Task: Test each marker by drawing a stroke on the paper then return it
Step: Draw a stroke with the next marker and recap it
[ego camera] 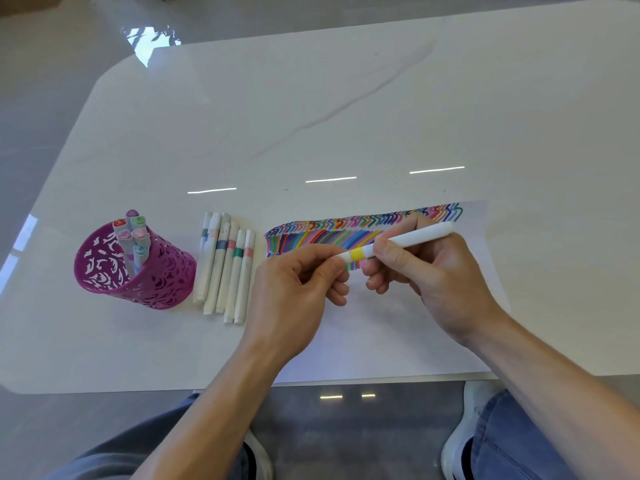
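Two hands hold one yellow-banded marker point(415, 239) over the paper point(398, 341).
At the left, a magenta cut-out pen cup point(138, 271) stands with capped markers point(133, 233) upright inside. Just beside it, a row of white markers point(227, 268) lies on the white table point(346, 116). The left hand point(294, 289) pinches the marker's end near the yellow band, and the right hand point(433, 268) grips its barrel above the colourful strokes point(346, 230).

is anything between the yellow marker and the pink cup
Yes: a row of markers lies flat between the marker and the cup, right beside the cup. The left hand, pinching the marker's end, is also on that side.
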